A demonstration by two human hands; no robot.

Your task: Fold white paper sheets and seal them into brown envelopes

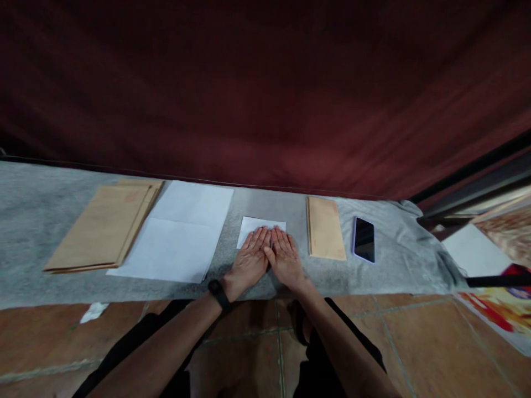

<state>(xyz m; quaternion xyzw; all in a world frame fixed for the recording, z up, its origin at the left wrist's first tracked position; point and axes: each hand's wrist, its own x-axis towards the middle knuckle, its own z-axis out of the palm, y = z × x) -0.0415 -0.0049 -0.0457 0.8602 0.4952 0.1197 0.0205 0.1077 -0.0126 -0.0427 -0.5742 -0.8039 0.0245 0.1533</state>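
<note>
A small white folded sheet of paper [251, 224] lies on the grey cloth in front of me, its near part covered by my hands. My left hand [251, 260] rests flat on it with fingers stretched out; a dark band circles that wrist. Beside it, my right hand [286, 261] also presses flat on the paper, its thumb touching the left hand. To the left are larger white sheets [186, 232] with a crease across the middle. On the right lies a small stack of brown envelopes [326, 228].
Large brown envelopes [103, 224] are stacked at the far left, partly against the white sheets. A phone [364, 239] lies right of the small envelopes. The grey cloth [398, 243] ends at a dark red curtain [265, 110] behind. A white scrap [94, 312] is on the tiled floor.
</note>
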